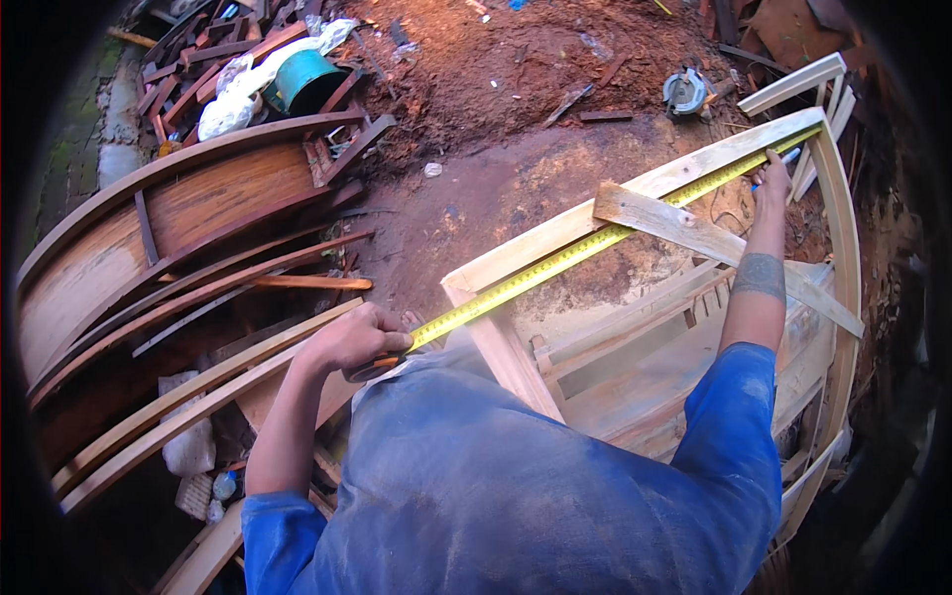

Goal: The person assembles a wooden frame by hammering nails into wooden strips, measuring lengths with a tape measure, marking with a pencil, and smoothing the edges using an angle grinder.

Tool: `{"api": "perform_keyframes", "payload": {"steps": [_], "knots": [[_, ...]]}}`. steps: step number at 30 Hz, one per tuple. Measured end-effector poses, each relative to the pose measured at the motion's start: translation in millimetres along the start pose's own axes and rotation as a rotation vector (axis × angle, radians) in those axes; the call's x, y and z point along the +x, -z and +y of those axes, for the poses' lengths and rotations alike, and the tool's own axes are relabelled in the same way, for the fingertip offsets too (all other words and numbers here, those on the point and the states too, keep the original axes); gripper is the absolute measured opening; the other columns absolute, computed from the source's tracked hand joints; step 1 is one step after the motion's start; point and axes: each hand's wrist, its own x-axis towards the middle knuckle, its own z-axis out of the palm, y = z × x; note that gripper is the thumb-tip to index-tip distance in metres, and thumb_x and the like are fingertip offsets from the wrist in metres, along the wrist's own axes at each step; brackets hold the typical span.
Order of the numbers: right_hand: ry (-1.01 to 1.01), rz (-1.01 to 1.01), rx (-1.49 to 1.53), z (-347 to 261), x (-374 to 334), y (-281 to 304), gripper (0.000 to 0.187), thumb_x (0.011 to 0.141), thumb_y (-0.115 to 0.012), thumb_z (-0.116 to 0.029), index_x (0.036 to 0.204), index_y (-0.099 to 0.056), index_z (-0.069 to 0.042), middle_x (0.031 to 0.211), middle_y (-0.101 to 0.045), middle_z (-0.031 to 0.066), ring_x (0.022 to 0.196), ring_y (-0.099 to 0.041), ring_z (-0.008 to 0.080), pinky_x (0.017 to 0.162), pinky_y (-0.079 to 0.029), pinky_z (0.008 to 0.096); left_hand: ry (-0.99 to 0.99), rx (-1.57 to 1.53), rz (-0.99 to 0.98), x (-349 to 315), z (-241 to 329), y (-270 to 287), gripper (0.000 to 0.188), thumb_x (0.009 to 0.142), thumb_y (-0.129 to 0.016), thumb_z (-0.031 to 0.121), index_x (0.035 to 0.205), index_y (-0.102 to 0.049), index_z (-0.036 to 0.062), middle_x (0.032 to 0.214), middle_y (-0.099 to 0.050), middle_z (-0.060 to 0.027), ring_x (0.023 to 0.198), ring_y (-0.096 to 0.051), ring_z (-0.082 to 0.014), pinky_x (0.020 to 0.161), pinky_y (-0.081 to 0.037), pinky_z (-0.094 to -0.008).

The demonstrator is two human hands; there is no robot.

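The tape measure (pixel 542 274) stretches from the centre to the upper right of the frame; the left hand (pixel 355 337) grips its case (pixel 373 369), the right hand (pixel 773 177) is near its far end (exact grip unclear). For a true reading, pull it taut along the pale beam (pixel 545 238), unkinked where the slanting board (pixel 684 226) crosses.

Yellow tape measure (pixel 555 265) (diagonal, outstretched)

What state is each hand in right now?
Left hand: closed, holding the tape measure case.
Right hand: at the yellow tape blade near its far end; exact grip cannot be told.
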Motion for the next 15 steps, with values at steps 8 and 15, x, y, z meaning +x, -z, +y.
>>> {"api": "perform_keyframes", "payload": {"steps": [8, 15], "knots": [[0.159, 0.155, -0.031, -24.0, -50.2, -31.8, 0.013, 0.086, -0.069, -0.012, 0.082, -0.058, -0.006, 0.059, -0.045, -0.0025, 0.04, -0.038, 0.0084, 0.034, -0.027, 0.0263, 0.076, 0.086, 0.126, -18.1, 16.1, -14.3, 0.027, 0.087, -0.068, 0.025, 0.091, -0.075, -0.0008, 0.067, -0.063, -0.0074, 0.063, -0.058, -0.0134, 0.061, -0.046, -0.0334], [0.164, 0.148, -0.004, -16.9, -43.2, -21.6, 0.012, 0.087, -0.067, -0.013, 0.086, -0.058, -0.005, 0.061, -0.047, -0.0016, 0.04, -0.038, 0.0085, 0.034, -0.027, 0.0268, 0.057, 0.083, 0.165, -17.4, 20.7, -16.3, 0.027, 0.086, -0.07, 0.024, 0.097, -0.076, -0.0005, 0.069, -0.067, -0.0102, 0.064, -0.06, -0.0142, 0.063, -0.048, -0.0337]]}}
